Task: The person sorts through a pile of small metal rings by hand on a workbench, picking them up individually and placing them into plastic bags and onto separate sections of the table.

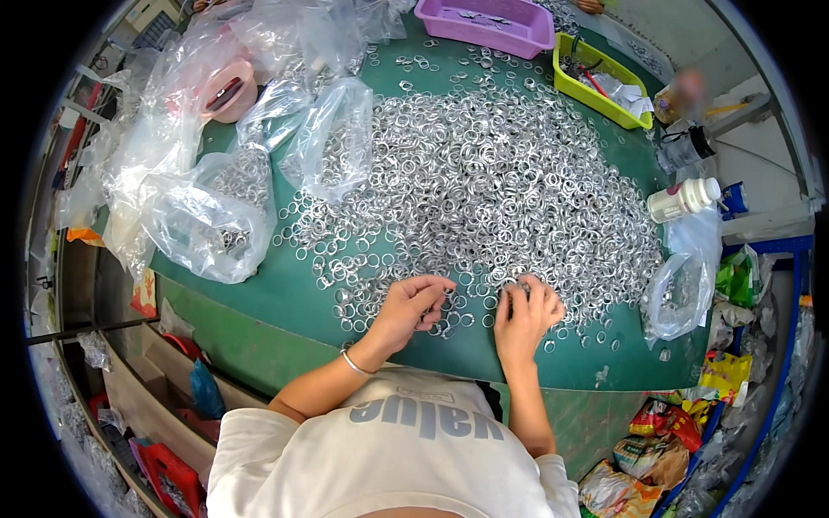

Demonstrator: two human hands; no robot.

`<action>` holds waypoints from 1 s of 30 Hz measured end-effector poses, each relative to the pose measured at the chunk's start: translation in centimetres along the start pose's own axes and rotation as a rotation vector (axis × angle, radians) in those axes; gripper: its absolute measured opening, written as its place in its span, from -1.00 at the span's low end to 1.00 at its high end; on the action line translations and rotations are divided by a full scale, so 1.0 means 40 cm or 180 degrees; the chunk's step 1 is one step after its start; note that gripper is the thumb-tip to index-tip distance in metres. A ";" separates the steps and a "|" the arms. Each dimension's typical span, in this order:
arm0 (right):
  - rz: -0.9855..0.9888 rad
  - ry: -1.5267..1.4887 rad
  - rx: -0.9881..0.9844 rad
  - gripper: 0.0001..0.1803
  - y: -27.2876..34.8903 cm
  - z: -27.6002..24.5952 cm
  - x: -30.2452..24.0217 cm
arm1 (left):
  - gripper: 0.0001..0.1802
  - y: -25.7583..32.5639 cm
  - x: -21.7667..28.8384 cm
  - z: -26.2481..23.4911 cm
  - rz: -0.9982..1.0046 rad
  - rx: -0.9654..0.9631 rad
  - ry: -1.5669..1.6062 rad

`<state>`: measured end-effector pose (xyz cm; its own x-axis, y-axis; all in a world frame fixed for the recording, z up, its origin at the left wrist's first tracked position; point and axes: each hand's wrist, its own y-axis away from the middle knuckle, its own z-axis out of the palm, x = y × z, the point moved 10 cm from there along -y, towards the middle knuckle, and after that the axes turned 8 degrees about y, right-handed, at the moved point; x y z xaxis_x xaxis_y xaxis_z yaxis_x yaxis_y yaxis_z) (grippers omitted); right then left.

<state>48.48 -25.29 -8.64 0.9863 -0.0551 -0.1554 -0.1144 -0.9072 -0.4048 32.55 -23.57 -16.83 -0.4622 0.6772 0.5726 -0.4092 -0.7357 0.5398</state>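
Note:
A broad heap of silver metal rings [509, 164] covers the green table [250, 298] in front of me. At the near edge of the heap, my left hand [409, 309] is closed, thumb and forefinger pinched together. Whatever lies between those fingertips is too small to make out. A short way to its right, my right hand [525, 321] has its fingers curled down at the rings, with a metal ring [521, 288] at the fingertips. Loose rings lie on the tabletop between both hands.
Clear plastic bags [211, 216] with rings crowd the left, beside a pink bowl [231, 91]. A purple basket [484, 26] and a yellow-green basket [600, 82] stand at the back. On the right are a white bottle [684, 200] and another bag of rings [678, 298].

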 end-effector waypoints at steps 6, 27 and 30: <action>0.0169 -0.0322 0.0045 -0.79 0.002 -0.016 0.009 | -0.79 -0.003 -0.003 0.010 0.0049 -0.0105 -0.0095; 0.0158 -0.1434 -0.0724 -0.84 -0.038 0.057 -0.065 | -0.81 0.008 0.003 0.020 0.0221 -0.0125 -0.0182; -0.0273 -0.0342 -0.0490 -0.86 -0.043 0.077 -0.098 | -0.81 0.012 0.003 0.026 0.0212 -0.0141 -0.0195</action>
<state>44.45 -22.24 -10.12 0.9724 0.0624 -0.2249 -0.0030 -0.9601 -0.2795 33.12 -23.82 -15.88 -0.4411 0.6254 0.6437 -0.4143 -0.7781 0.4721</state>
